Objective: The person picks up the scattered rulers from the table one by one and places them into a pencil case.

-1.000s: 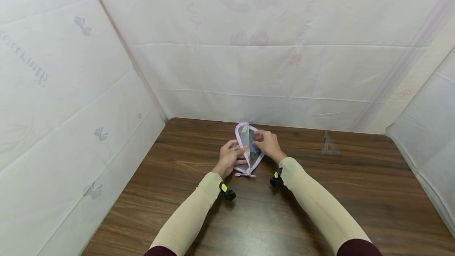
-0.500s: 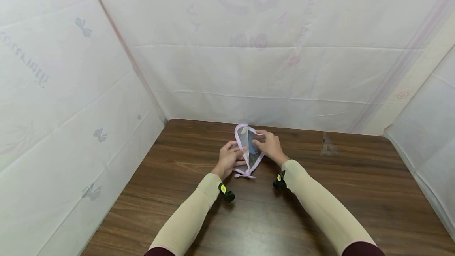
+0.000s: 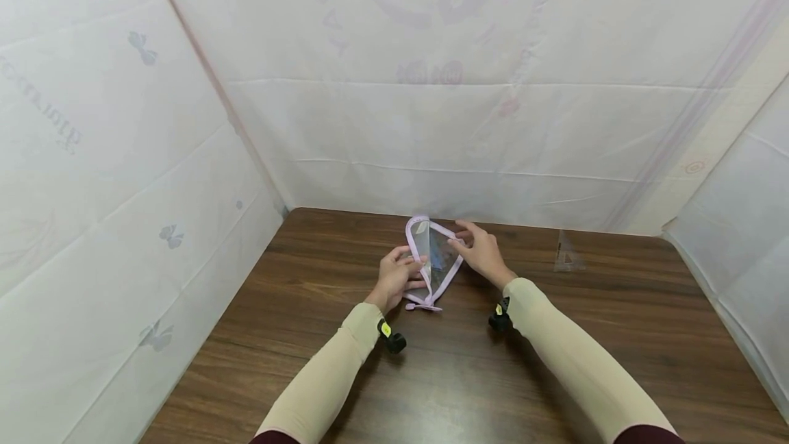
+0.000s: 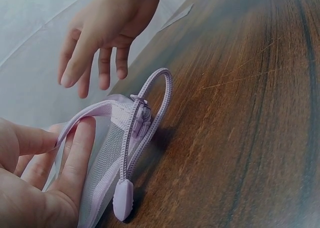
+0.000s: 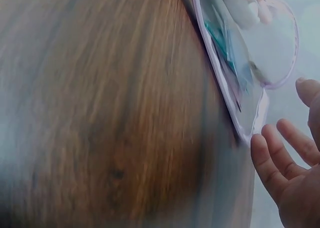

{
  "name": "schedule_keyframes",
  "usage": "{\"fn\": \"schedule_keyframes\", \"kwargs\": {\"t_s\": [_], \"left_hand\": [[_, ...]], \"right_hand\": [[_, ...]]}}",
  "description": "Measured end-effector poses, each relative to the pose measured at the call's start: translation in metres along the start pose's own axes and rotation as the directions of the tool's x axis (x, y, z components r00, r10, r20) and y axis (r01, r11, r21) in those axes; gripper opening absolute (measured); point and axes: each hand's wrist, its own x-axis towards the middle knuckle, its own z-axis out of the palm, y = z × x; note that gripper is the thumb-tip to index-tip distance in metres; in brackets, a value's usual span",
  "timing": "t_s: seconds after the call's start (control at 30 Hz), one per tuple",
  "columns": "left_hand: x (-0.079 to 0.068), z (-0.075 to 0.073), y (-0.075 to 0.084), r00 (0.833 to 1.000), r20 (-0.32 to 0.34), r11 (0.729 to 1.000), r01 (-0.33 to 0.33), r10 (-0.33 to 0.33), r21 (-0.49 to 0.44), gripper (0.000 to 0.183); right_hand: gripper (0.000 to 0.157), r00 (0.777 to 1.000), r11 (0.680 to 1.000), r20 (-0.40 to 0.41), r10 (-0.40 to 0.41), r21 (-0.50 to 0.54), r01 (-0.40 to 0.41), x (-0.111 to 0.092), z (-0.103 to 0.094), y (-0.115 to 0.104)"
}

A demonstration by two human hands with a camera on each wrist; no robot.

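A see-through mesh zip pouch [image 3: 439, 259] with lilac trim stands mouth up on the wooden table, spread wide. My left hand [image 3: 393, 276] pinches its left rim between thumb and fingers, as the left wrist view shows. Inside, something blue and green [image 5: 225, 50] shows through the clear side. A lilac cord zip pull [image 4: 123, 198] hangs from the near end. My right hand [image 3: 483, 252] is beside the pouch's right rim, fingers loosely spread and holding nothing; in the right wrist view its fingertips [image 5: 257, 144] are close to the pouch's end.
A clear triangular set square [image 3: 568, 255] lies at the right on the brown wooden table [image 3: 296, 334]. White printed sheeting [image 3: 394, 122] rises behind the table's back edge and along both sides.
My right hand has drawn back to the right, out from over the pouch's opening. My left hand keeps its grip on the rim, almost unmoved.
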Motion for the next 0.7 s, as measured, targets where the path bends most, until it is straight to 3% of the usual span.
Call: {"fn": "schedule_keyframes", "kwargs": {"t_s": [0.7], "left_hand": [[-0.002, 0.002, 0.002, 1.000, 0.005, 1.000, 0.001, -0.001, 0.000, 0.041]], "right_hand": [[0.052, 1.000, 1.000, -0.004, -0.020, -0.020, 0.020, -0.004, -0.015, 0.008]]}}
